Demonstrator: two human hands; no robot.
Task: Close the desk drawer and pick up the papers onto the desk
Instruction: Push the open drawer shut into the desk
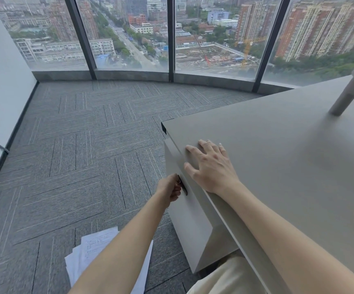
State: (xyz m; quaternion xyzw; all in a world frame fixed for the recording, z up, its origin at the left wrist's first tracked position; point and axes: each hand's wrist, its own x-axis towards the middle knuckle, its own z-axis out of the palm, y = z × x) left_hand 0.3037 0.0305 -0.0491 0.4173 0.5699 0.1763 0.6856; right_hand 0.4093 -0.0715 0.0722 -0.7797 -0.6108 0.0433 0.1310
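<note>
A grey desk (277, 149) fills the right side. Under its left edge the pale drawer front (189, 215) shows, with a small dark handle (184, 188). My left hand (169, 190) is curled at that handle, fingers closed on it. My right hand (211, 166) lies flat on the desktop near the edge, fingers spread, holding nothing. White printed papers (93, 249) lie scattered on the grey carpet at the bottom, partly hidden by my left forearm.
A pale stool-like stand (349, 90) rests on the desk at the far right. Tall windows (129, 35) curve along the far side. A white wall (0, 81) runs down the left. Carpet (76, 145) stretches between the wall and the desk.
</note>
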